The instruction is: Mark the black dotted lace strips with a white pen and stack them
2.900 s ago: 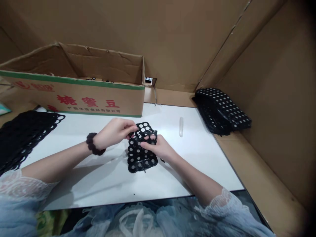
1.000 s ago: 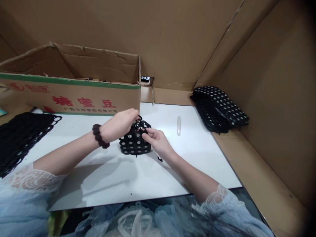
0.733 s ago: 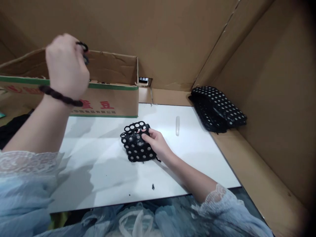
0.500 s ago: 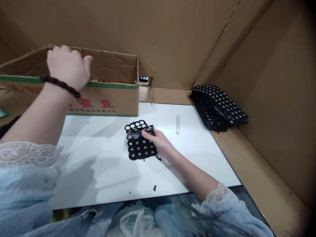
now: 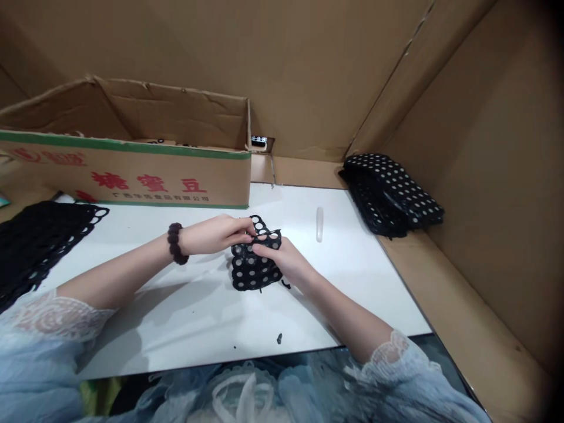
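Observation:
A small black piece with pale round dots (image 5: 253, 271) is held up over the white tabletop (image 5: 211, 329). My right hand (image 5: 284, 257) grips its right side, thumb on the front face. At its upper left edge, my left hand (image 5: 222, 233) pinches the black rim, thumb and forefinger together. Open black rings (image 5: 259, 223) stick up behind the fingertips. A brown band (image 5: 176, 242) circles my left wrist. Some fingers of both hands are hidden behind the piece.
An open cardboard box (image 5: 171, 176) stands at the back left. Black perforated sheets (image 5: 48, 235) lie at the left edge. A folded dotted black bundle (image 5: 392, 194) rests at the back right. A clear narrow tube (image 5: 319, 224) and a small black scrap (image 5: 279, 338) are on the table.
My left hand has come down from above the box to the dotted piece and now pinches its upper edge. My right hand still holds the piece in nearly the same place.

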Tool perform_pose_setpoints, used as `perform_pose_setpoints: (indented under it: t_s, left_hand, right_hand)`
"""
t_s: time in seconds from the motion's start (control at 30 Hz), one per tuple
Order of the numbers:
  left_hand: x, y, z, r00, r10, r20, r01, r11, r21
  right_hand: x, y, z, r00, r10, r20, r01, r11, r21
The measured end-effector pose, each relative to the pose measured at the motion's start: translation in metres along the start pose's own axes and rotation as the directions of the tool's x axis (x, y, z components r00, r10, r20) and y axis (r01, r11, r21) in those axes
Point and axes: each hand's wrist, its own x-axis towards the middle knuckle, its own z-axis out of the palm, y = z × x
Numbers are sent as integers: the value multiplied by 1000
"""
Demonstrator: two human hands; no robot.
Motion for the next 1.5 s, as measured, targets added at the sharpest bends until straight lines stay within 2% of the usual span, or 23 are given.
perform_pose_setpoints:
  t_s: [0.17,0.23,0.27,0.3,0.33,0.37,0.4,0.47,0.53,0.57,0.63,0.7,0.73,0.77,0.8,0.87,0.93,1.07,1.2,1.33,1.4,1.43,1.5]
  left_hand:
    - [0,3,-4,980,-67,-187,79,995,59]
    - [-2,1,-16,938,-58,-342,110,985,135]
    - [-3,-3,-27,888,-54,-457,154,971,184]
    - [-5,-9,-41,794,-46,-607,228,947,226]
    - [-7,-17,-56,647,-33,-762,337,908,247]
    - [-10,-28,-73,465,-25,-885,455,864,215]
    - [-12,-40,-89,310,-22,-951,548,821,159]
    - [-15,-65,-115,245,-63,-968,652,750,116]
    - [-16,-85,-128,346,-191,-919,729,671,135]
    - [-16,-91,-129,367,-245,-897,768,624,143]
    - [-16,-93,-121,352,-261,-899,810,567,152]
    - [-15,-81,-102,355,-160,-921,772,606,193]
    - [-14,-71,-90,405,-85,-910,706,661,253]
    - [-13,-60,-76,542,-13,-841,586,723,367]
    - [-12,-47,-61,637,92,-766,445,767,462]
    - [-7,-24,-31,843,290,-452,39,806,590]
    - [-1,-9,-5,889,321,-328,-112,845,523]
    - [6,-4,19,935,225,-273,-159,957,242]
    - [5,-7,17,965,82,-248,-97,994,-48]
    - [4,-2,13,974,-66,-215,7,964,-264]
    - [5,-4,10,953,-136,-270,79,974,-213]
    - [5,-6,7,921,-184,-343,140,979,-149]
    - [3,-12,-1,818,-259,-513,294,956,-14]
  right_hand:
    - [-2,0,4,999,-14,-51,17,999,48]
    - [-3,0,7,998,-21,-60,27,995,94]
    - [-4,0,8,998,-5,-55,11,993,117]
    - [-4,0,9,999,23,-49,-16,991,136]
    - [-5,1,9,997,54,-48,-46,988,146]
    - [-5,1,9,996,76,-53,-67,986,152]
    - [-5,0,9,995,81,-62,-70,985,157]
    - [-4,-1,7,996,53,-78,-39,984,174]
    - [-3,-3,3,998,32,-63,-18,977,214]
    - [-2,-4,1,999,41,-35,-32,972,235]
    - [0,-4,-3,997,75,19,-77,965,250]
    - [2,-2,-4,996,80,34,-86,970,229]
    - [2,0,-4,997,74,24,-77,973,220]
    - [3,1,-4,998,62,6,-62,974,220]
    - [3,2,-3,999,50,-12,-46,972,229]
    - [3,4,-1,999,37,-38,-27,970,243]
    - [4,5,-1,998,5,-56,5,982,189]
    - [5,8,-3,997,-72,-22,72,997,3]
    - [3,8,-1,998,-66,8,67,994,-88]
    - [1,6,2,995,-101,10,102,989,-111]
    - [0,6,4,995,-97,-7,96,992,-79]
    - [0,7,5,997,-81,-17,80,995,-53]
    - [0,8,6,999,-35,-28,35,999,8]
